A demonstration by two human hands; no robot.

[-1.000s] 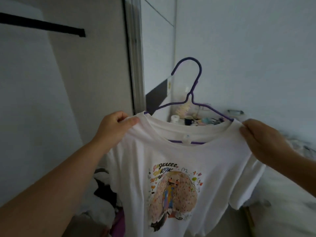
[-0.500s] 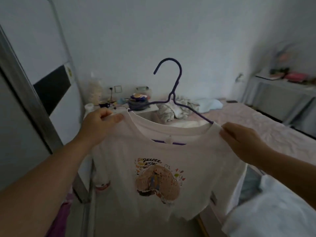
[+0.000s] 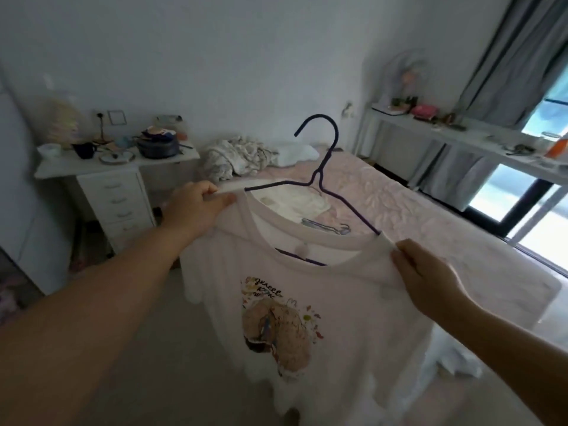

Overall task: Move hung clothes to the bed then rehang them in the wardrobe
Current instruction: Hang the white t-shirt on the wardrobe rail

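Your left hand (image 3: 196, 207) and right hand (image 3: 425, 273) each pinch a shoulder of the shirt (image 3: 322, 318) – it hangs between them on its hanger (image 3: 321, 167), over the bed (image 3: 399, 204).

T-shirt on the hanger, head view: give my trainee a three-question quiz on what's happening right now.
1. True or false: the white T-shirt is off its purple hanger.
2. Where do the hands grip the T-shirt?
A. the hem
B. the shoulders
C. the sleeves' ends
3. Fill in: beyond the T-shirt, a second hanger lies on the ____.

Key
1. False: the hanger's wire runs inside the neckline, with its hook standing above.
2. B: the left hand pinches one shoulder, the right hand the other.
3. Bed.
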